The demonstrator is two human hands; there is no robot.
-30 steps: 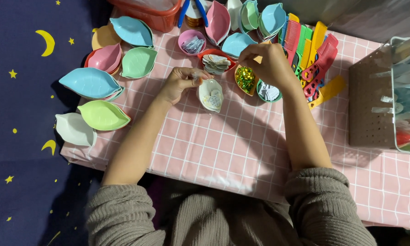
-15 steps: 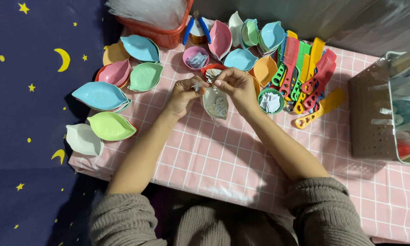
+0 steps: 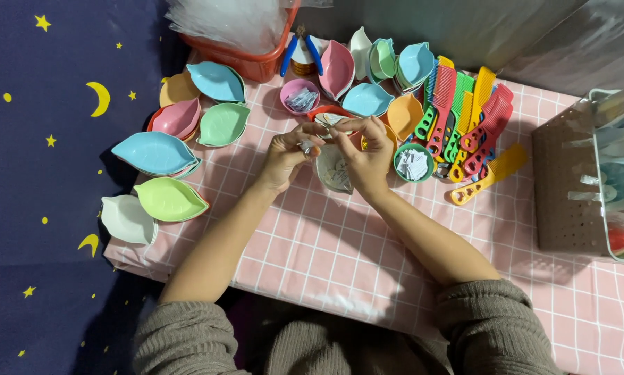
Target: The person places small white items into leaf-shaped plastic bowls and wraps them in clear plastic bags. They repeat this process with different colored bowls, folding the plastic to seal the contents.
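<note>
Pinching a small silvery piece (image 3: 306, 146), left hand (image 3: 285, 158) and right hand (image 3: 367, 158) meet fingertip to fingertip, fingers clenched on it, above a white leaf dish (image 3: 334, 171) on the pink checked worktop (image 3: 326, 257). Green cup (image 3: 414, 163) of paper bits just right. Combs (image 3: 465, 118) beyond; coloured leaf dishes (image 3: 156, 153) left; red basket (image 3: 256, 62) at far edge.

Setting is looking like a home craft or small packing corner, not a commercial shop. A low table (image 3: 367, 264) is wearing a pink checked cloth, and a dark blue fabric (image 3: 41, 229) with yellow moons and stars is lying beside it. Leaf-shaped plastic dishes (image 3: 156, 153) in pastel colours are sitting in stacks, coloured combs (image 3: 465, 125) are lying in a heap, and a red basket (image 3: 256, 62) is holding clear plastic bags.
</note>
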